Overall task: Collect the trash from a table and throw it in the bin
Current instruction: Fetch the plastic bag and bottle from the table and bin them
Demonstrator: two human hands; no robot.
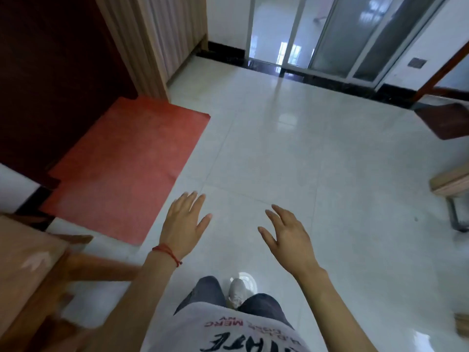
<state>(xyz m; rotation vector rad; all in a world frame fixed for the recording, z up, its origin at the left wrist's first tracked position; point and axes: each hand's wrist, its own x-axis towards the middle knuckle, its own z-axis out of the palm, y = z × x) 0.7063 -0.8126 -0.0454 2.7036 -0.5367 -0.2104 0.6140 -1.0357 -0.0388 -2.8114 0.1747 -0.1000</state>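
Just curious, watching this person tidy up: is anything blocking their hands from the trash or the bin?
Cannot say: neither trash nor a bin shows here. The left hand and right hand are both open and empty above bare white floor, beside a red mat.

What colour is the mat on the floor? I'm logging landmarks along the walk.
Red, a plain faded red mat, lying on the white tiled floor; the head view shows it.

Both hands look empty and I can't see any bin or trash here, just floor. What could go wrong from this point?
The left hand and right hand are open and hold nothing, and no bin shows, so some trash may be missed. The glossy tiled floor might be slippery underfoot. The edge of the red mat and the wooden furniture close on the left could catch a foot or hip in passing.
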